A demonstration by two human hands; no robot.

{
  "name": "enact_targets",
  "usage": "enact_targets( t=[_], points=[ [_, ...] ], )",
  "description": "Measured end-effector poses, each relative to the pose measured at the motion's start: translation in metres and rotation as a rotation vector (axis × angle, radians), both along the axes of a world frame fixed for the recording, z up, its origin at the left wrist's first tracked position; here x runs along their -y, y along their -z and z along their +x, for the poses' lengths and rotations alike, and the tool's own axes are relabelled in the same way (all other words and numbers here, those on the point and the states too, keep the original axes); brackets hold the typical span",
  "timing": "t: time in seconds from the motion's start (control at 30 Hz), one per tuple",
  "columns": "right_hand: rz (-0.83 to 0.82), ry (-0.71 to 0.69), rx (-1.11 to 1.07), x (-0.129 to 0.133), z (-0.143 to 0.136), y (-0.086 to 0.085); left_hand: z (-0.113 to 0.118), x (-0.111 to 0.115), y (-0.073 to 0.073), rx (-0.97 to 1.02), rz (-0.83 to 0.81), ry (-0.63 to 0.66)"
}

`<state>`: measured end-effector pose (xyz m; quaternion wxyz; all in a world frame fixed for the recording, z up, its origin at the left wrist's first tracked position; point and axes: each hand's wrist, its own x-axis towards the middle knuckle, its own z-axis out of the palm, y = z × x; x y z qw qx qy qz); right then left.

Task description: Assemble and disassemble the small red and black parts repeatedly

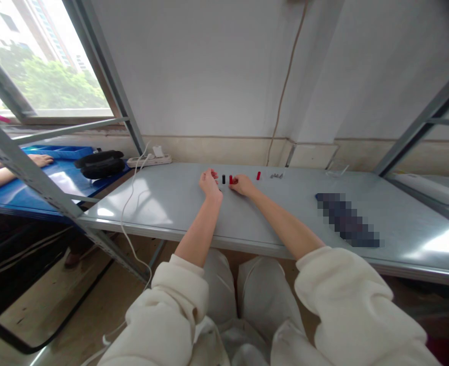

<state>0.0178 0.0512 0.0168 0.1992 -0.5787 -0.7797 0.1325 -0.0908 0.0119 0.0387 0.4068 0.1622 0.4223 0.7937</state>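
Note:
My left hand rests on the grey table with its fingers loosely curled and apart, and I see nothing in it. Just right of it a small black cylinder stands upright. My right hand has its fingertips closed at a small red cylinder, which is upright beside the black one. Farther right, a second red cylinder stands slightly tilted. Several small grey metal pieces lie to its right, too small to name.
A white power strip with a cable sits at the table's back left. A pixelated dark object lies on the right, and a clear holder is behind it. On the blue table at left are a black case and another person's hand.

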Motion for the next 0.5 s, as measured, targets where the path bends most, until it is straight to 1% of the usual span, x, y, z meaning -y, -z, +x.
enact_targets(
  t=[0.27,0.4,0.5],
  points=[
    [-0.003,0.027,0.004,-0.008,-0.004,0.004,0.000,-0.005,0.007,-0.030,-0.033,0.012],
    [-0.016,0.019,0.034,-0.006,-0.001,0.001,0.000,-0.006,0.007,-0.061,-0.050,0.012],
    [0.019,0.013,0.048,0.000,0.010,-0.005,0.002,-0.004,0.006,-0.135,-0.023,-0.006]
  ],
)
